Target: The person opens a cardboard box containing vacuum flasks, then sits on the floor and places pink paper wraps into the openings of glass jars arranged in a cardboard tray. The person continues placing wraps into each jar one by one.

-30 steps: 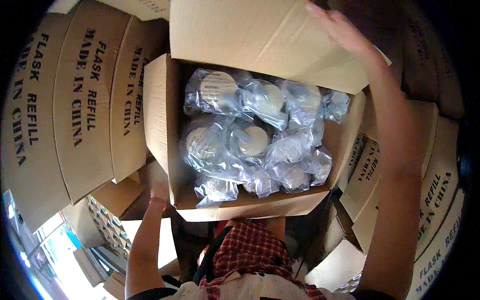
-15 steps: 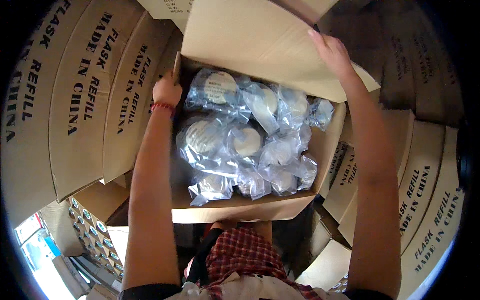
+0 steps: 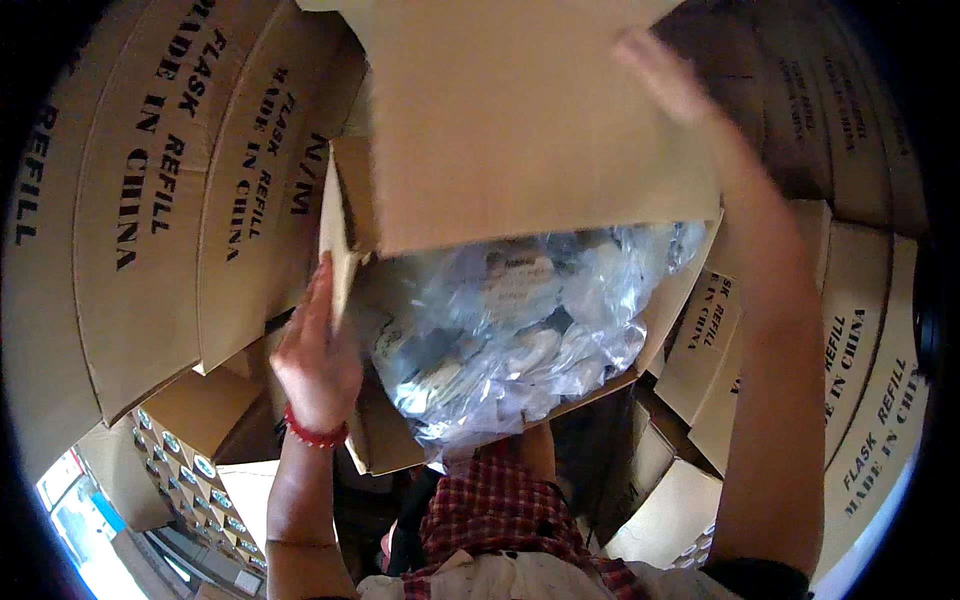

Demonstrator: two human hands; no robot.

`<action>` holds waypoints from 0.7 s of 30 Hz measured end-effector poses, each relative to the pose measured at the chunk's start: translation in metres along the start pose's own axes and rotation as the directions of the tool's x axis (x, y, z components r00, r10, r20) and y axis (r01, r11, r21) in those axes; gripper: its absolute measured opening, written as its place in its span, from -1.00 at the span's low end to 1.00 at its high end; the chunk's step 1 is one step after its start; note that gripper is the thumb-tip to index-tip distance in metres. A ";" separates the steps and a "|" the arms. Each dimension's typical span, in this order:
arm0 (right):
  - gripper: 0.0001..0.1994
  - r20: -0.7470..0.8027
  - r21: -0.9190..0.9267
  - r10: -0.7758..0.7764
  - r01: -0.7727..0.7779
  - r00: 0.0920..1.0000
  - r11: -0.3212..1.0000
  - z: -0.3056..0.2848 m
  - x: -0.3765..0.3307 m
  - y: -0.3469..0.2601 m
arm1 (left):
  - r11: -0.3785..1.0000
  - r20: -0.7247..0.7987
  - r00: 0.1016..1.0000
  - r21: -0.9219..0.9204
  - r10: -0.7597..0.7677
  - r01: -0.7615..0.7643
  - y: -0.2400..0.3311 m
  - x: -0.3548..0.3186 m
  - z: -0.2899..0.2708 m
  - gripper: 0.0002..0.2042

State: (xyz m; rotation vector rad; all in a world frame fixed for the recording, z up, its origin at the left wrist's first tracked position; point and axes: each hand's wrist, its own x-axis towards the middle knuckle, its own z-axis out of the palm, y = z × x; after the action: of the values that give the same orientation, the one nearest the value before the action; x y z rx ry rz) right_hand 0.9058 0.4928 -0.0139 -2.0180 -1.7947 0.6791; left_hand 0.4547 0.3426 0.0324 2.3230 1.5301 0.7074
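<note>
An open cardboard box is in front of me, tipped toward my body. Clear plastic bags fill it, wrapped round pale rounded items whose kind I cannot make out. They bunch against the near edge, and one bag hangs over it. My left hand, with a red bead bracelet at the wrist, lies against the box's left side, fingers stretched along the outside. The large flap covers the far part of the contents. My right hand is at this flap's upper right, its fingers smeared by motion.
Large printed cartons stand in a row on the left, and more cartons line the right. At lower left, a divided carton holds several round-topped items. My checkered red garment is just below the box.
The box has tipped toward me and its bags have slid to the near edge. The flap now covers the far part. My left hand has moved down the box's left side.
</note>
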 end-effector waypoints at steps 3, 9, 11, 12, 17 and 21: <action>-0.39 0.140 -0.471 0.010 0.058 0.990 0.880 0.114 -0.043 0.031 | 0.993 0.037 0.993 -0.034 -0.108 0.109 -0.018 -0.010 -0.004 -0.58; -0.48 0.357 -0.094 0.029 0.005 0.934 0.996 0.099 -0.025 -0.034 | 0.935 0.096 0.937 -0.084 -0.336 0.344 -0.102 0.024 0.014 -0.63; -0.51 0.241 -0.022 0.014 -0.009 0.970 1.000 0.065 -0.047 -0.044 | 0.916 0.168 0.901 0.059 -0.401 0.397 -0.164 0.042 0.037 -0.59; -0.53 0.046 0.130 -0.092 0.085 0.995 0.988 0.065 -0.060 -0.025 | 0.933 0.168 0.919 0.116 -0.357 0.341 -0.191 0.048 0.043 -0.57; -0.32 -0.514 0.020 0.317 -0.358 0.797 0.933 0.093 -0.240 0.138 | 0.947 0.283 0.906 0.030 -0.314 0.319 -0.268 -0.010 0.082 -0.52; 0.09 0.071 0.264 0.829 -0.812 0.554 0.520 0.164 -0.418 0.224 | 0.437 0.499 0.457 -0.164 -0.737 0.884 -0.267 -0.154 0.069 -0.54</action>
State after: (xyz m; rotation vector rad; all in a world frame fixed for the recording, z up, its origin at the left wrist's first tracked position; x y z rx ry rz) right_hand 0.9631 0.0411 -0.2249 -2.5860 -0.5116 1.0160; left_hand 0.2340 0.3131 -0.1910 1.0242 1.8339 0.2437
